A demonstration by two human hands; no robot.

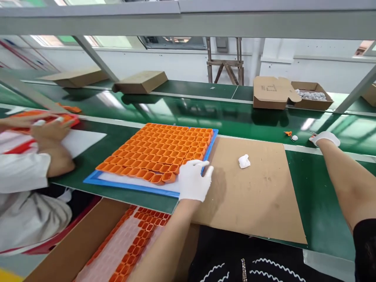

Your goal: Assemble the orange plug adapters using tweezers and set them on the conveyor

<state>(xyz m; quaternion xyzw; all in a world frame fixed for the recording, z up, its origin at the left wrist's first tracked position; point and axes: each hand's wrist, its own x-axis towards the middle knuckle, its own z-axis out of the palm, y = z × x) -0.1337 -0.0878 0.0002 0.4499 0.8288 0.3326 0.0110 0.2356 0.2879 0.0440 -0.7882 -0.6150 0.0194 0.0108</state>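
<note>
Orange cups point(158, 150), blue tray point(135, 190), green conveyor point(188, 109).

We look from one camera on the wearer's head — forward and steeply down, with the cardboard sheet point(258, 203) close below us and the green bench point(326, 203) spreading wide — while the white wall point(176, 64) stands farther off, facing us.

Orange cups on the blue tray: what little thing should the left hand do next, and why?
I'd say the left hand could gently nudge the two front cups nearest it back into line. They stick out past their neighbours over the white sheet, and the hand is already right beside them, with its fingers spread.
</note>
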